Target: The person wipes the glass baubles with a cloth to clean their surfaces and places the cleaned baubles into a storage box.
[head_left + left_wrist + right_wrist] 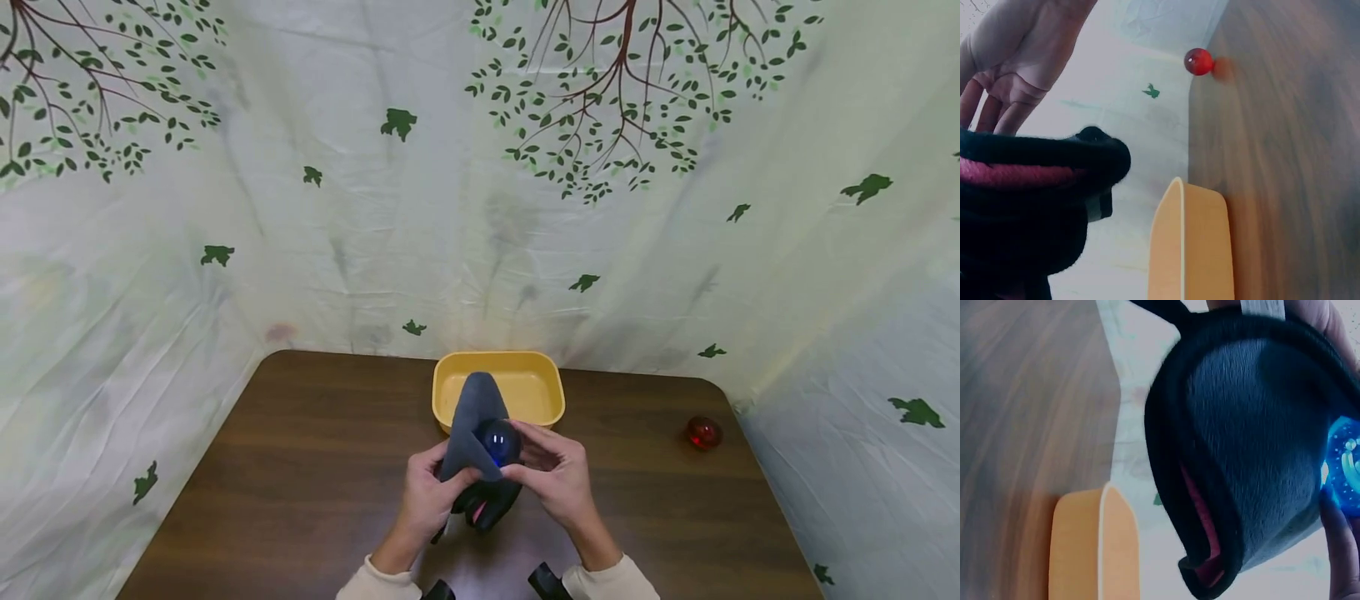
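Note:
In the head view my left hand [433, 493] grips a dark grey-black fabric pouch [477, 404] by its side, thumb on the near edge. Pink lining shows along the pouch's opening in the right wrist view, where it also has a loop and a white tag. My right hand [557, 477] pinches a shiny blue ball [501, 440], with fingertips on its right side and the thumb by the fabric's edge. The ball lies against a fold of the pouch and glows blue in the right wrist view. Fabric hides part of the ball.
A yellow plastic tub [536, 392] stands at the table's back edge, just behind the pouch. Far to the right, a clear red ball [704, 433] sits near the edge of the brown wooden table [315, 467]. White leaf-printed sheets [337, 208] hang around the table.

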Demonstrator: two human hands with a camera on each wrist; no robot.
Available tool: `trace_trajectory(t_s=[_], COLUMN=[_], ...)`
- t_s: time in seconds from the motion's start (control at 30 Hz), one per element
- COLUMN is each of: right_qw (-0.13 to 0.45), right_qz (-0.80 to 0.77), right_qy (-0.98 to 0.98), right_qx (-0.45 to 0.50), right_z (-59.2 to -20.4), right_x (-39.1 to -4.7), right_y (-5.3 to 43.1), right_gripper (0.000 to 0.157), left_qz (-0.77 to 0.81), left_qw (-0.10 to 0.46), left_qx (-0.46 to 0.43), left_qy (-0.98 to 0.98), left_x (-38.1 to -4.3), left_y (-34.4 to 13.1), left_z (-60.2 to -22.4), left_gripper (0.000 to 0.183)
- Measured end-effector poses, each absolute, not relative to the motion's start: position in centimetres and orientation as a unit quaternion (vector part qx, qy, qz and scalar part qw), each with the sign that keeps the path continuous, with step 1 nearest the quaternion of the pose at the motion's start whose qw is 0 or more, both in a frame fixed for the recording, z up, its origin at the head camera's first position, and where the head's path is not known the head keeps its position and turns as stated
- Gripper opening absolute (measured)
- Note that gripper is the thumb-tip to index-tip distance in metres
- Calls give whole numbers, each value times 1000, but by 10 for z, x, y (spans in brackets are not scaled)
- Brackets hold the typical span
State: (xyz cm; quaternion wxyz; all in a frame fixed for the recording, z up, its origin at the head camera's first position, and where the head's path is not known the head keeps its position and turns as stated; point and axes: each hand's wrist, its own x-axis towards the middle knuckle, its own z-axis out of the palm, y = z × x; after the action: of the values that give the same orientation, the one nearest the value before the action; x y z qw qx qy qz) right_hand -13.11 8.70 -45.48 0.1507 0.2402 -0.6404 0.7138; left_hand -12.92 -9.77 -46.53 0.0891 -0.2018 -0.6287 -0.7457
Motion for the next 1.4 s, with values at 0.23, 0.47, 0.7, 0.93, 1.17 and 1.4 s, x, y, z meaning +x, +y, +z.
trace_trajectory(t_s=[0.23,0.47,0.7,0.93,1.17,1.4], right_qw=[19,-45,-3,63,146,186], right_qz=[762,784,794,773,720,664], right_qy=[-638,-613,-596,-607,-601,-619], right_qx=[112,87,122,174,316,375], right_z=[-449,-446,-450,-454,-459,-459], right_x=[-128,-132,-130,-128,-135,-139], right_y=[87,87,84,80,81,83], right_gripper=[37,41,50,58,52,52], left_qz=[-689,-658,-691,-704,-724,-745], left_qw=[147,176,138,128,90,76], left_qx=[-260,-281,-227,-184,-141,-141], left_qy=[-660,-677,-673,-674,-669,-647], left_x=[-136,-140,-136,-133,-132,-131], left_y=[-101,-102,-101,-101,-101,-100], left_z=[-465,-465,-462,-460,-458,-457], left_gripper=[40,54,47,35,30,23])
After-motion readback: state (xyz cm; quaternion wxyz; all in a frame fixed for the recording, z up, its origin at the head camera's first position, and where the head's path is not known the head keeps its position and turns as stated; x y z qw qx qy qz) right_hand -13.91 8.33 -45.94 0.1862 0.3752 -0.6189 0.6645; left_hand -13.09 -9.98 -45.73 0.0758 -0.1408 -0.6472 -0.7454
